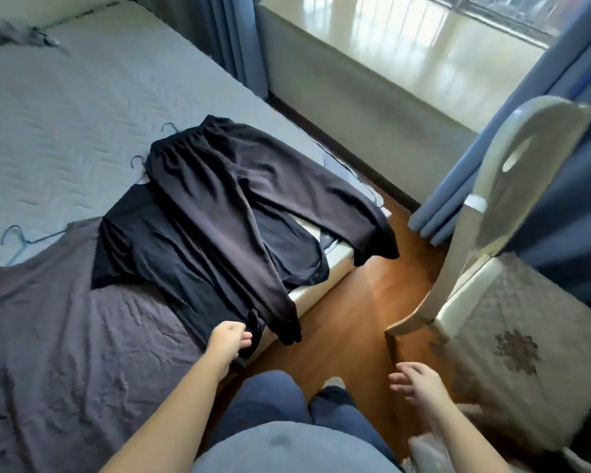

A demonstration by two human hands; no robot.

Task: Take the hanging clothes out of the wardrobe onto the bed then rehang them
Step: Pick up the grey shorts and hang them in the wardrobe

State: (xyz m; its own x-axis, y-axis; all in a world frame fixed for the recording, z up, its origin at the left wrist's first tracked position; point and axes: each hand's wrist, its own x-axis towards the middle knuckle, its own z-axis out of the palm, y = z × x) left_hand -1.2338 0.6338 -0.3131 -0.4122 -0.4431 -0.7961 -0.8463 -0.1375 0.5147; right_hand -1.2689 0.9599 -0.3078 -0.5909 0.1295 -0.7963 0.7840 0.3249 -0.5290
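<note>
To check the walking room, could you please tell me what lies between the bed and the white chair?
In the head view, only bare wooden floor separates the bed from the white chair.

The bed [82,97] has a bare grey quilted mattress. A grey top [65,319] lies flat at its near end on a blue hanger [17,238]. Beside it lies a black garment [144,247], overlapping its edge. Dark trousers [226,199] lie across that one and hang off the bed's corner. Something small, grey and blurred [21,37] sits at the far end.

Blue curtains [219,35] frame a sunlit window [512,15] above wooden floor [338,319]
</note>
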